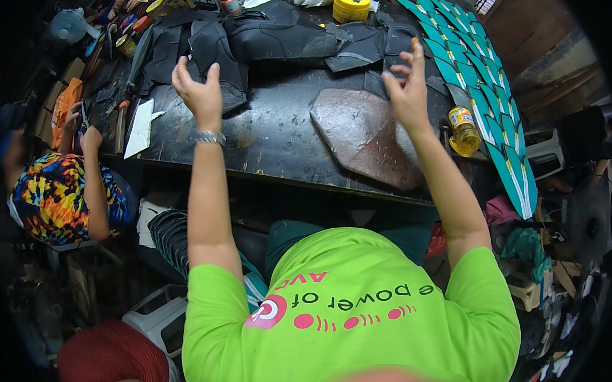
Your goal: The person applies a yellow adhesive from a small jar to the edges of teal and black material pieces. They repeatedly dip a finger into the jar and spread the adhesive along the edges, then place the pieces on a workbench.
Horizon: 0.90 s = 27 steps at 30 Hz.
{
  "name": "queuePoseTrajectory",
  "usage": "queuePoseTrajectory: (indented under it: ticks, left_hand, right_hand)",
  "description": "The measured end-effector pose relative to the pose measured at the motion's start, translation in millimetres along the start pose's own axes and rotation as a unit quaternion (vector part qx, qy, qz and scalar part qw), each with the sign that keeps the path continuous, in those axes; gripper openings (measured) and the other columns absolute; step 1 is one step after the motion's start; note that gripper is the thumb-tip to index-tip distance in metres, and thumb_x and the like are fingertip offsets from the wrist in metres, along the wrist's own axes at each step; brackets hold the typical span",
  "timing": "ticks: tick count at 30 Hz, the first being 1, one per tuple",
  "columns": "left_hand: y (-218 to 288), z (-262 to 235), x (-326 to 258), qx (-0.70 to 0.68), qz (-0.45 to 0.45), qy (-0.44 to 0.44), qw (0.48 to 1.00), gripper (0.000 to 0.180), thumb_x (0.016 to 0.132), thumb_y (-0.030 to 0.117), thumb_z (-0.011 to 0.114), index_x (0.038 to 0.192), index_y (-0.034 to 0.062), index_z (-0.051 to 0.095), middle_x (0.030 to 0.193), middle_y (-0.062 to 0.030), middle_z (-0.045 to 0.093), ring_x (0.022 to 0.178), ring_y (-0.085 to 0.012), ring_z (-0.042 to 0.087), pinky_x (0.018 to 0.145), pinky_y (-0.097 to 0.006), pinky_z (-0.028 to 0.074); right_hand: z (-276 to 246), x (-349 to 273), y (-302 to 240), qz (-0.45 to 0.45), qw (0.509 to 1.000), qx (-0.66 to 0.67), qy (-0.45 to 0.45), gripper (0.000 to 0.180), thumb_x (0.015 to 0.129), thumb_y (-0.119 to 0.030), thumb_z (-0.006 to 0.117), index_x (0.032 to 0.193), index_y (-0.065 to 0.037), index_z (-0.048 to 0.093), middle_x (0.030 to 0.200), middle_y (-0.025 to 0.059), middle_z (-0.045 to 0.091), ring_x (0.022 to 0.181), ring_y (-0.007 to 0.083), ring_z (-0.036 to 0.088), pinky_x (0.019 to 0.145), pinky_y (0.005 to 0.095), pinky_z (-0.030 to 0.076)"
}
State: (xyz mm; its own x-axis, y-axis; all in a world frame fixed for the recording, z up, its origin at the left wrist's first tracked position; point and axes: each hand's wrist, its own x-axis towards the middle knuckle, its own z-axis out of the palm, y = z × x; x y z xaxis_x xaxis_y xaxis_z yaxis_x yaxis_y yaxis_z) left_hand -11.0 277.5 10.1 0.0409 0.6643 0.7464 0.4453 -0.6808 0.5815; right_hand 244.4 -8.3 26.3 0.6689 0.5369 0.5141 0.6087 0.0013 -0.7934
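Observation:
My left hand (200, 91) is raised over the black worktable (267, 135) with its fingers apart and nothing in it. A silver watch sits on that wrist. Just beyond it lies a pile of black cut pieces (258, 39). My right hand (409, 90) is also lifted with spread fingers and holds nothing. It hovers above the far right part of the table, near more black pieces (367, 47). Between my hands lies a flat brownish slab (366, 135).
A row of teal cut pieces (481, 89) runs down the right side, beside a small yellow bottle (464, 129). A yellow tape roll (352, 3) stands at the back. A white scrap (141, 126) and a hammer (121, 125) lie at the left. A person in a colourful shirt (60, 194) sits left.

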Motion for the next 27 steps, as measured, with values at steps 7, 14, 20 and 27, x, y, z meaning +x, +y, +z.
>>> queuePoseTrajectory:
  ticks: [7,14,20,27]
  left_hand:
    - [-49.9,10.8,32.5,-0.099,-0.145,-0.185,0.967,0.064,0.068,0.031,0.092,0.114,-0.0061,0.066,0.103,-0.0166,0.071,0.093,-0.0222,0.069,0.083,-0.033,0.054]
    - [53.7,-47.4,-48.6,-0.540,-0.260,-0.145,0.787,0.040,0.087,0.002,0.073,0.123,-0.0040,0.058,0.115,-0.0104,0.066,0.102,-0.0227,0.065,0.096,-0.038,0.052]
    - [129.5,-75.0,-152.1,-0.615,-0.534,-0.365,0.451,0.028,0.093,0.012,0.062,0.116,-0.0041,0.062,0.115,-0.0150,0.067,0.105,-0.0257,0.066,0.099,-0.041,0.052]
    - [159.7,-60.2,-195.8,-0.622,-0.543,-0.414,0.382,0.020,0.095,0.013,0.058,0.107,-0.0015,0.065,0.109,-0.0133,0.070,0.102,-0.0261,0.067,0.094,-0.039,0.053]
  right_hand:
    - [-33.8,-90.4,-48.0,-0.069,0.984,0.072,-0.147,0.084,0.084,0.009,0.061,0.157,-0.011,0.023,0.129,0.0140,0.054,0.089,0.0134,0.059,0.081,0.0299,0.050]
    - [-121.9,-139.2,-52.0,-0.066,0.982,-0.078,-0.157,0.040,0.084,0.001,0.068,0.123,-0.005,0.065,0.096,0.0105,0.065,0.069,0.0166,0.059,0.068,0.0277,0.049]
    - [-178.2,-141.5,-36.7,0.152,0.948,-0.273,-0.057,0.041,0.085,-0.016,0.067,0.126,-0.011,0.063,0.076,0.0088,0.064,0.066,0.0259,0.063,0.064,0.0377,0.049]
    - [-179.8,-111.1,-16.8,0.188,0.884,-0.402,-0.148,0.058,0.086,-0.023,0.066,0.140,-0.012,0.049,0.083,0.0171,0.068,0.081,0.0370,0.066,0.072,0.0471,0.051]
